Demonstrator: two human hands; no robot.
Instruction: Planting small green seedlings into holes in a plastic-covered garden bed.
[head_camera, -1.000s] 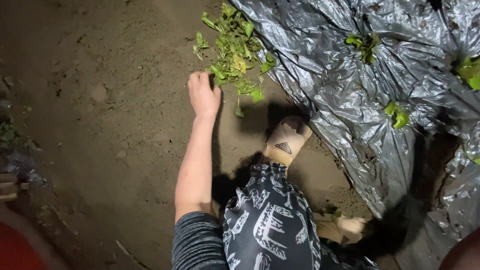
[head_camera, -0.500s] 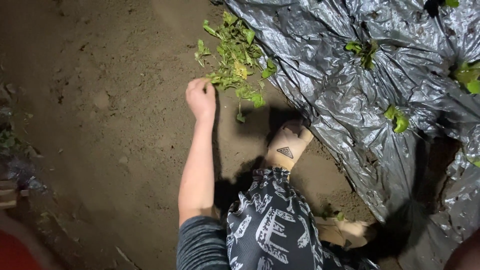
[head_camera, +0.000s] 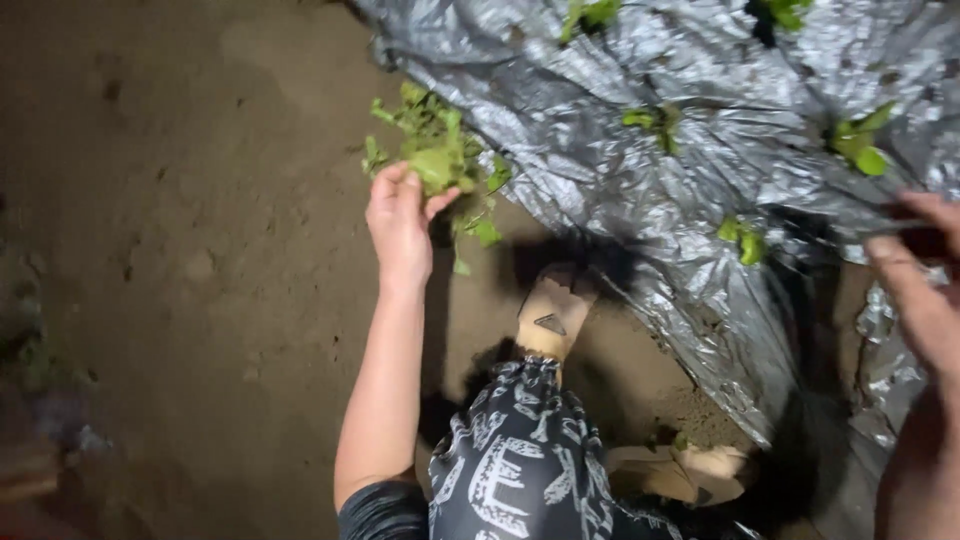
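Nearby, silver plastic sheet (head_camera: 640, 190), tan boot (head_camera: 551, 316)

Seedling bunch (head_camera: 437, 160) green; plastic sheet (head_camera: 640, 190) far right silver-grey; soil (head_camera: 180, 230) brown; trousers (head_camera: 520, 460) near: black, white pattern.

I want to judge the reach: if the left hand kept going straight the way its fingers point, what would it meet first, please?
Probably the bunch of green cuttings that the left hand already grips; beyond them, likely the silver plastic sheet, though depth is unclear.
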